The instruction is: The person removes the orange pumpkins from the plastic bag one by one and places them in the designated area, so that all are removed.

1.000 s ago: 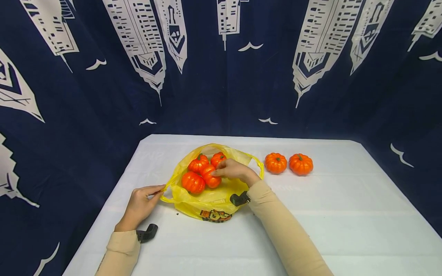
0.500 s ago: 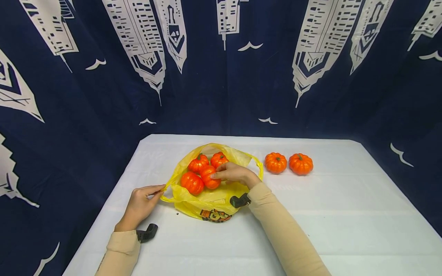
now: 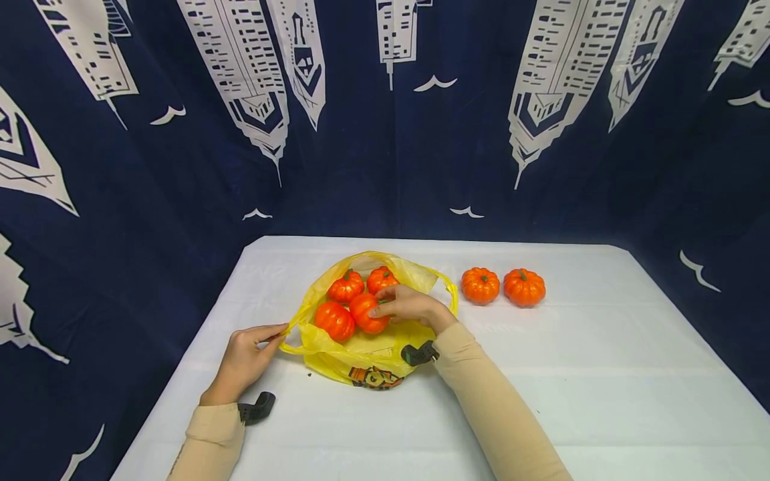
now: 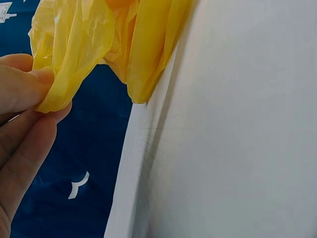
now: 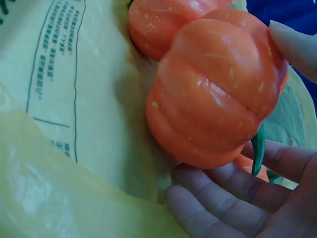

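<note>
The right hand (image 3: 412,306) grasps 1 orange pumpkin, the held pumpkin (image 3: 368,315), with the thumb on 1 side and the fingers curled under the other; its green stem (image 5: 258,151) points toward the fingers. This grip sits inside the open mouth of a yellow bag (image 3: 327,362), whose plastic surrounds the held pumpkin. Just left of the grip lies the near pumpkin (image 3: 335,321); beyond it, toward the backdrop, are the far-left pumpkin (image 3: 345,287) and the far-right pumpkin (image 3: 381,278), all 3 in the bag. Farther left of the grip, the left hand (image 3: 246,357) pinches the bag's left handle (image 3: 293,349) between thumb and fingers. On the near side of the grip, a dark printed figure (image 3: 375,377) shows on the bag's front. Right of the grip, outside the bag, 2 more rest side by side: the inner pumpkin (image 3: 480,286) and the outer pumpkin (image 3: 525,287). Under everything spreads a white table (image 3: 601,361), and behind it hangs a navy backdrop (image 3: 391,153) with white buildings and birds.
</note>
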`<state>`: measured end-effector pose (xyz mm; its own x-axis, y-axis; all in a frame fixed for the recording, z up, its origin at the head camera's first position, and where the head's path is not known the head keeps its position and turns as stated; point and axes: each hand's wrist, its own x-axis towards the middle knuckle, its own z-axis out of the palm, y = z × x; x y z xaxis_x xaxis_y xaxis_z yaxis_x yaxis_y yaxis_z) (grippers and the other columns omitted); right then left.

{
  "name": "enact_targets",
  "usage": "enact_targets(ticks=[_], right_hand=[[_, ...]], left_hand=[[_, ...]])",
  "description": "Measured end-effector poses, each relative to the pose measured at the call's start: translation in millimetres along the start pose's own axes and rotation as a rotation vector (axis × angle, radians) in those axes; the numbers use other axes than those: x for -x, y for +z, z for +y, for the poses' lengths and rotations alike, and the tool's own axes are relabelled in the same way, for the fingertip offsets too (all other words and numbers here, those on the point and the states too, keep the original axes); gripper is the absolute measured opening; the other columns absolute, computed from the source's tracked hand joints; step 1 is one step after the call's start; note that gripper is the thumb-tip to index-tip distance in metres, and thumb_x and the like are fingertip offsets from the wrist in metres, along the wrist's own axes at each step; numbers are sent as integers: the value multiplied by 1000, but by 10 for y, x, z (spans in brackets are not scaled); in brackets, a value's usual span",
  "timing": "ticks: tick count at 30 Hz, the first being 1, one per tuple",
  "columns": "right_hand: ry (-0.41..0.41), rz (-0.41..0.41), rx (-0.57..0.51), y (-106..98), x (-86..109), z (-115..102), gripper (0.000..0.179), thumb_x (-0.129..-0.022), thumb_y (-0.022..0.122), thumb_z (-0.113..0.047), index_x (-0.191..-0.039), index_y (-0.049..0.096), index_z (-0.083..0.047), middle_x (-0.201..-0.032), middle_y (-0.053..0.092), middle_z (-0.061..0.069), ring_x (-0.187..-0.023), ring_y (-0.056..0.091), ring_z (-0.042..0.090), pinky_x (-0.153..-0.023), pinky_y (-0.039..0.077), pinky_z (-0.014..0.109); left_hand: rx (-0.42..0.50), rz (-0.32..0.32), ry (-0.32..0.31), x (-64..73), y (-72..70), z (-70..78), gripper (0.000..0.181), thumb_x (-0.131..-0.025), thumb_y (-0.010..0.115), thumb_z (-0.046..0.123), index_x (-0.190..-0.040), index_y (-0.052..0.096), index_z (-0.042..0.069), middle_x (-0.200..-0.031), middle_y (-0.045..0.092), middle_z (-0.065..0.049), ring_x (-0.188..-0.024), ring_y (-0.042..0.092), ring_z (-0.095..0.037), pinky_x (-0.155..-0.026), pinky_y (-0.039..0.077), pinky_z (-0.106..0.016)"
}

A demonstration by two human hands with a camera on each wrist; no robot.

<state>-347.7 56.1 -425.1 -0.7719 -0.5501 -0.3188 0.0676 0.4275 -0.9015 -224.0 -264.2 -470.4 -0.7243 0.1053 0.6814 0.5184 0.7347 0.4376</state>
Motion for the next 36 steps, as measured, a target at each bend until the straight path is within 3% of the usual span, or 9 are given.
enact_targets(ticks=[11, 18, 28, 36], right_hand=[[-28, 25, 5, -29, 48, -37, 68, -87, 77, -20, -143, 46, 2, -146, 50, 18, -118, 58, 27, -102, 54, 42], [-71, 80, 6, -47, 113, -78, 67, -85, 78, -18, -143, 49, -3, -152, 45, 15, -127, 51, 30, -111, 45, 44], [-132, 93, -5, -101, 270, -128, 64, -85, 77, -15, -143, 50, -5, -137, 52, 17, -113, 54, 28, -91, 53, 31], [-176, 107, -21, -180, 416, -164, 64, -85, 75, -13, -144, 49, -6, -145, 48, 15, -121, 52, 32, -94, 53, 33]], left_hand=[[16, 5, 12, -2, 1, -12, 34, -66, 83, -17, -97, 79, -3, -91, 78, -14, -78, 75, -29, -79, 49, 0], [5, 5, 2, 4, 1, -23, 34, -66, 82, -17, -97, 79, -3, -91, 78, -13, -77, 75, -27, -78, 48, 0], [1, 16, 18, 11, 12, -38, 34, -65, 83, -17, -96, 79, -3, -90, 78, -14, -77, 75, -28, -79, 49, -1], [-1, 19, 26, 1, 13, -37, 34, -65, 84, -16, -96, 79, -2, -90, 78, -13, -77, 75, -29, -78, 50, -1]])
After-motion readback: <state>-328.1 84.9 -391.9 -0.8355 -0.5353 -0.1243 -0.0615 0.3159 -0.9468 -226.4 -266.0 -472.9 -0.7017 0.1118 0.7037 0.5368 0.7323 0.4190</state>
